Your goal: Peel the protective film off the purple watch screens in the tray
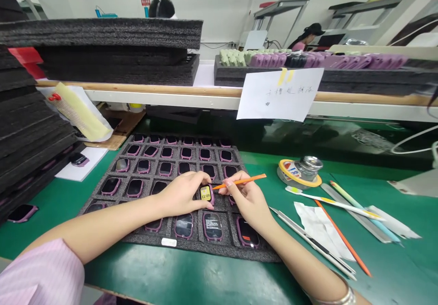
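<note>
1. The work on 1 piece appears under way: the left hand (195,193) has its grip pinching the purple watch (205,194) between thumb and fingers, its yellow screen reading 11:09.
2. The right hand (247,197) has its grip pinching an orange stick (251,180), the tip at the watch's right edge; whether it presses there, I cannot tell.
3. That watch is over the foam tray (224,246), right of its middle.
4. Rows of other watches sit in the tray, mostly dark; the front row includes 1 watch showing text (212,226). Nothing visible marks which are finished, so the count left cannot be told.
5. At left, 1 loose watch (22,213) lies on the green tabletop (164,277), outside the tray.
6. The toothbrush (333,203) and tweezers (315,243) lie at right, unheld.
</note>
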Motion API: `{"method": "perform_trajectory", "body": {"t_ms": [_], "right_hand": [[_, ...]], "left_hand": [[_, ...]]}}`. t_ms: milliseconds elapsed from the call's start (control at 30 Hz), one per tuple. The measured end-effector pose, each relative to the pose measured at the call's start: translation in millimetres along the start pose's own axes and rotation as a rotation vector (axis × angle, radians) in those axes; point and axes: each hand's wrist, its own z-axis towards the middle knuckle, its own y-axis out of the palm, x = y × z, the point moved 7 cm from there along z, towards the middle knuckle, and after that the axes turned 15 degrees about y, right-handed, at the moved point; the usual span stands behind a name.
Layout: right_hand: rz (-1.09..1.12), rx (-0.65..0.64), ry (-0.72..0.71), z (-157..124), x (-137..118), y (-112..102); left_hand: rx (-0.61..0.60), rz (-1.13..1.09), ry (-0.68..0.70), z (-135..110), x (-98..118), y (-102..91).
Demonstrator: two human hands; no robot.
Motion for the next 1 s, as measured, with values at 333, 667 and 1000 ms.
{"method": "perform_trajectory", "body": {"t_ms": [333, 667, 1000], "right_hand": [[-0.01, -0.01, -0.004, 2.4, 3.4, 0.2], [-0.013, -0.023, 0.004, 3.0, 5.5, 0.9], [0.011, -0.057, 0.007, 5.5, 8.9, 3.4]], "left_hand": [[-0.001, -0.015, -0.012, -0.2, 0.9, 0.1], [-0.008, -0.027, -0.042, 0.4, 1.1, 0.6], [-0.01, -0.039, -0.093, 0.0, -1.9, 1.6]]}}
